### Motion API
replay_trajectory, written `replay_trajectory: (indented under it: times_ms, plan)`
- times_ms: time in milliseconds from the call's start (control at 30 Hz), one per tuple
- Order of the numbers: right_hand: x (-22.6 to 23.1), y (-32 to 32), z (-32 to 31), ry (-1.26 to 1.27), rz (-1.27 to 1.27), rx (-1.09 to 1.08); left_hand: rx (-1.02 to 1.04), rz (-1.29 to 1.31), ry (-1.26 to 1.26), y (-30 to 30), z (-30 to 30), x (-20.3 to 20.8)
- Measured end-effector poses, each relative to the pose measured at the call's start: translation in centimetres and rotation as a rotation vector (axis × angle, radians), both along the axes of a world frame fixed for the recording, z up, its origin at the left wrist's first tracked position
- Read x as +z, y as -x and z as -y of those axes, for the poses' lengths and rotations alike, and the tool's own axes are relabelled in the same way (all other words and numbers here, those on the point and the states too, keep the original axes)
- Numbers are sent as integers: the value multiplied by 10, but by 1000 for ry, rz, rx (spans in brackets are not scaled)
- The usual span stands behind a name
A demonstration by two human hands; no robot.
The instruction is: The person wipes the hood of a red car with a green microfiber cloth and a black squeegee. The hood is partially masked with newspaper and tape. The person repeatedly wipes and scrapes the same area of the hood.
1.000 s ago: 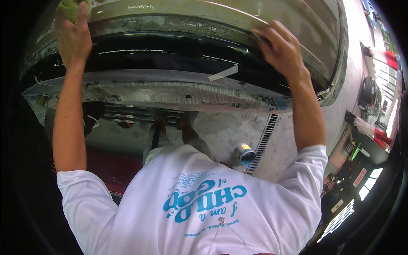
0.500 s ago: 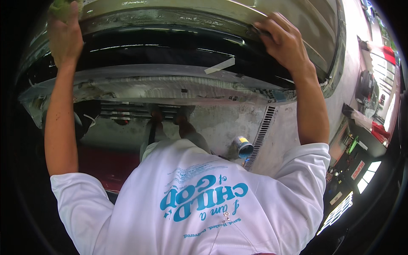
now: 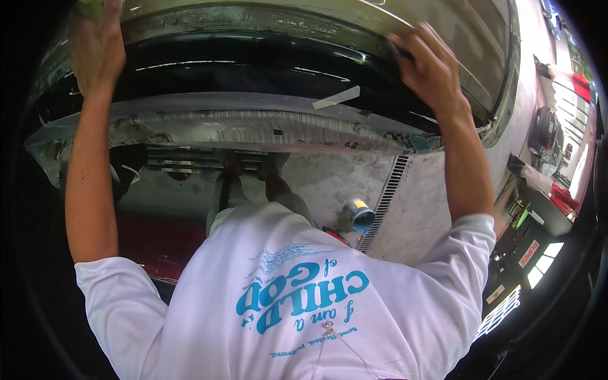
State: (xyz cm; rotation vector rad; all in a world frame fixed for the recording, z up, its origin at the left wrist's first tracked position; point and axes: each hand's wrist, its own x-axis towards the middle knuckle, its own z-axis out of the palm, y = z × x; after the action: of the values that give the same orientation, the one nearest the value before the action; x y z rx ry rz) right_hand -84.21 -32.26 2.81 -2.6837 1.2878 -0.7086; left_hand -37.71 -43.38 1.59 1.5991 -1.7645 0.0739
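At the top left, my left hand (image 3: 98, 54) is closed on a soft green sponge-like thing (image 3: 93, 9), mostly cut off by the frame's top edge. My right hand (image 3: 430, 66) is at the upper right with curled fingers, slightly smeared by motion. A small dark pad (image 3: 400, 52) shows under those fingertips, pressed to the wet olive vehicle panel (image 3: 253, 12). Below a dull, worn strip (image 3: 253, 28), a glossy black body section (image 3: 240, 63) curves between my arms. A loose strip of pale tape (image 3: 337, 97) sticks out from its lower edge.
Clear plastic sheeting (image 3: 215, 126) hangs along the panel's lower edge. A paint can (image 3: 361, 215) stands on the concrete floor beside a slotted drain (image 3: 387, 190). A dark red surface (image 3: 158, 244) is at lower left. A parked dark car (image 3: 546, 136) appears at far right.
My right hand has slid a little to the right along the panel with the dark pad. My left hand has shifted slightly upward, and less of the green thing shows.
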Motion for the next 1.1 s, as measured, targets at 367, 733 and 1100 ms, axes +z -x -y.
replay_trajectory:
  times_ms: [367,733,1100]
  plan:
    - [7,-26,15,-12,-27,22,84,46,-74,-10,0,-4]
    - [14,-44,21,-71,2,53,106,17,36,-4,3,-3]
    - [8,-36,14,-6,33,42,40,35,17,-9,3,-5]
